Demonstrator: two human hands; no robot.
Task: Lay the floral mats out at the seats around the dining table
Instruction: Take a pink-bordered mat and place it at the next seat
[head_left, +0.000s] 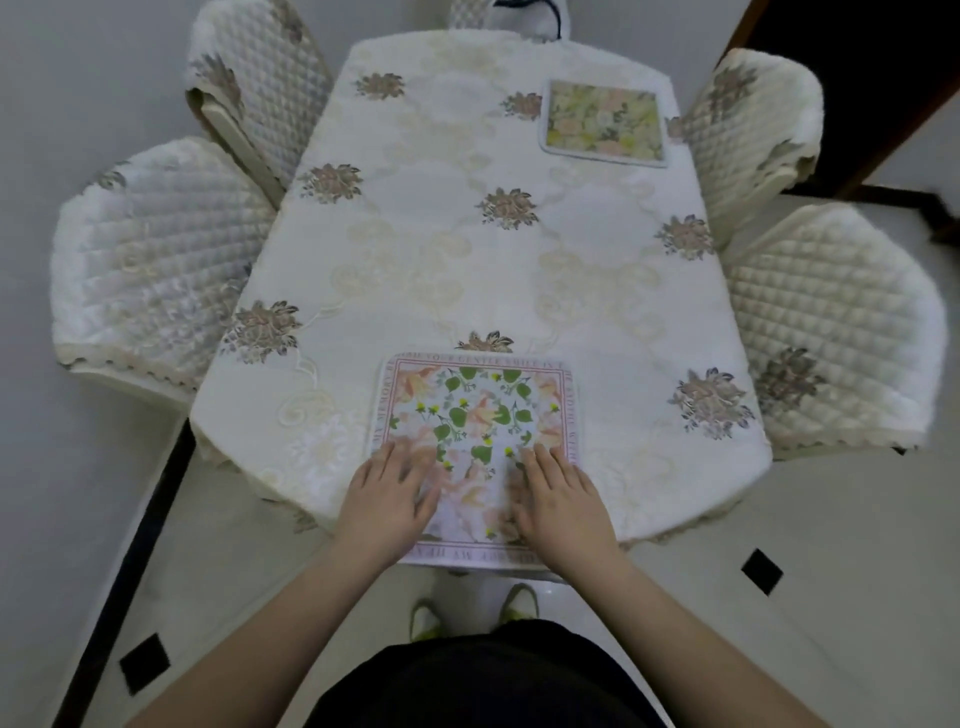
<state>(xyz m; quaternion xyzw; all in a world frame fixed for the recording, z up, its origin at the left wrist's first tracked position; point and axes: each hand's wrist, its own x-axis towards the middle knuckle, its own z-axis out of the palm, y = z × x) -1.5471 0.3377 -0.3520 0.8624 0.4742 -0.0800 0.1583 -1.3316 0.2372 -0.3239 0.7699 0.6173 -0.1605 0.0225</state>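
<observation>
We see both hands flat on the near mat (475, 410) at 6 o'clock on the desk (467, 270). Left hand (387, 499) presses the mat's left part, right hand (558, 501) the right part; fingers straight, grip open on both, though motion blur smears the fingertips. The mat's near edge overhangs the desk edge, it seems. Far mat (605, 120) lies flat at 1 o'clock, beside a chair (748, 130). More chairs at 9 and 3.
</observation>
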